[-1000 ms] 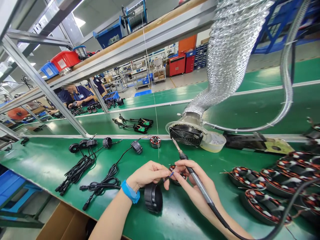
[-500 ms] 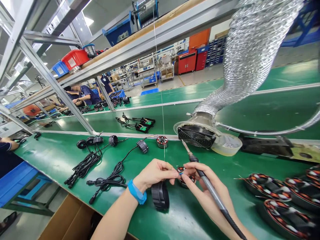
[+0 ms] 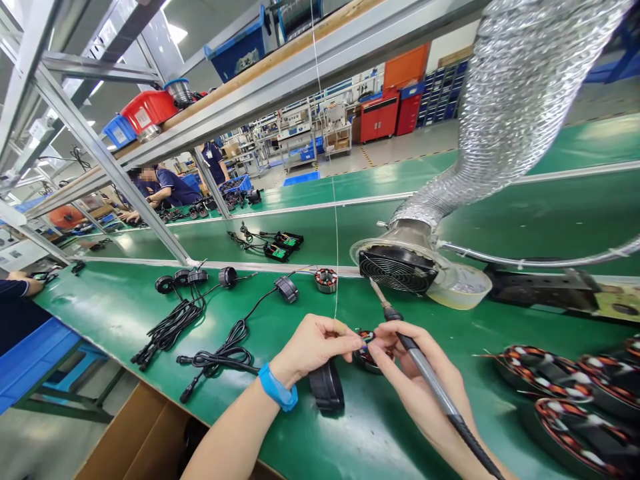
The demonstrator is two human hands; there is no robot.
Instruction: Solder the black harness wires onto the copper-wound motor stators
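- The left hand point(image 3: 315, 348), a blue wristband point(image 3: 278, 388) on its wrist, is closed in a pinch on a short blue-insulated wire point(image 3: 367, 345) at the small copper-wound motor stator point(image 3: 367, 357).
- The right hand point(image 3: 415, 377) is clenched pen-style around a black-and-grey soldering iron point(image 3: 420, 360), its metal tip point(image 3: 376, 291) pointing away from the stator and toward a round black fan.
- The stator lies on the bench just beyond the fingertips, beside a round black plastic housing point(image 3: 326, 387) that sits under the left hand.
- The bench top is a green mat point(image 3: 380, 443), with coiled black cables point(image 3: 170, 331) ending in black ring housings point(image 3: 227, 277) to the left.
- A second small stator point(image 3: 326, 281) sits near the mat's far edge.
- To the right lie large stators wound in orange and black point(image 3: 543, 373).
- The fan point(image 3: 397, 269) sits in a metal hood on a silver flexible duct point(image 3: 520, 100), beside a clear round tub point(image 3: 460, 288).
- A cardboard box point(image 3: 130, 433) stands below the bench edge.
- A long shelf above holds a red plastic bin point(image 3: 145, 110) and a blue plastic bin point(image 3: 235, 55); their contents are hidden.
- Beyond, a co-worker point(image 3: 170, 190) sits at another green bench, near a blue crate of dark parts point(image 3: 240, 185).
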